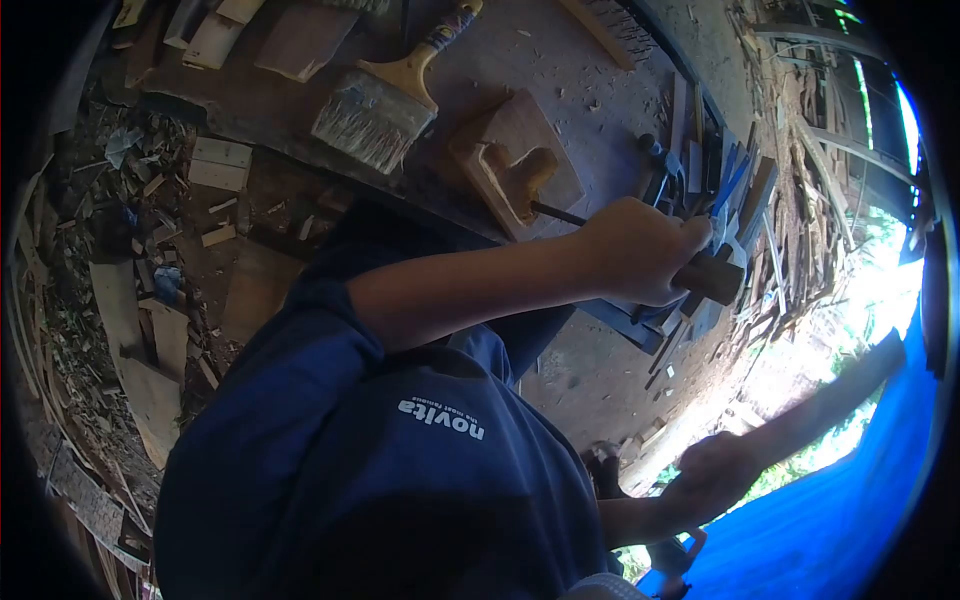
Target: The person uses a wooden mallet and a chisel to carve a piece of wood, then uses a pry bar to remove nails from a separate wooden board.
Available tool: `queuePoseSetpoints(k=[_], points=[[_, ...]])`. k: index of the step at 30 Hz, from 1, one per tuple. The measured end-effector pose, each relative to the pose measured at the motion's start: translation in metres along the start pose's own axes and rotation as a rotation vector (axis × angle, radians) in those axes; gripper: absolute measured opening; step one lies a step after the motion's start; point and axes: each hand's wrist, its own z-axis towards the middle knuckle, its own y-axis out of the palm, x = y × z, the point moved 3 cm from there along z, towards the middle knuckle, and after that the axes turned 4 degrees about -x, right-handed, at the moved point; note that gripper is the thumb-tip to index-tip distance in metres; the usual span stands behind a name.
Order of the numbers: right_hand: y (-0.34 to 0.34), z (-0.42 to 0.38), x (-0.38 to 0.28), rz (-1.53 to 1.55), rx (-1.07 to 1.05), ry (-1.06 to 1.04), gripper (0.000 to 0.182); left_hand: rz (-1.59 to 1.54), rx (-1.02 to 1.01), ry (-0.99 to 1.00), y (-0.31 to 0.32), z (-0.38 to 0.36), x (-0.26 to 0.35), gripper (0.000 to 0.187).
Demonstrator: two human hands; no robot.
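My left hand (645, 250) is wrapped round the wooden handle (712, 278) of a chisel. Its thin metal blade (560, 213) reaches left into the carved hollow of a wooden block (505, 165), which lies on the work table (480, 60). Out to the lower right, apart from the chisel, my right hand (715, 470) grips a thick wooden stick (835, 400) that points up and to the right. A wide paint brush (385, 105) with pale bristles rests beside the block.
Several hand tools (690, 185), a hammer (652, 150) among them, crowd the table's right edge. Wood pieces (305, 40) lie at the far left of the table. Wood scraps and shavings (150, 190) litter the ground at left. A blue tarp (820, 530) hangs at lower right.
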Motion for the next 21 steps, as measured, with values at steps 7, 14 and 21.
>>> queuePoseSetpoints(k=[7, 14, 21], points=[[0.018, 0.012, -0.007, 0.015, 0.028, 0.308, 0.042, -0.001, -0.015, -0.039, 0.001, 0.002, 0.000, 0.045], [0.056, 0.020, -0.054, 0.065, 0.016, 0.154, 0.042, 0.043, -0.031, -0.091, 0.000, 0.006, -0.002, 0.042], [-0.005, 0.033, -0.024, 0.280, -0.095, -0.724, 0.022, 0.060, 0.128, -0.064, -0.006, 0.004, -0.003, 0.041]])
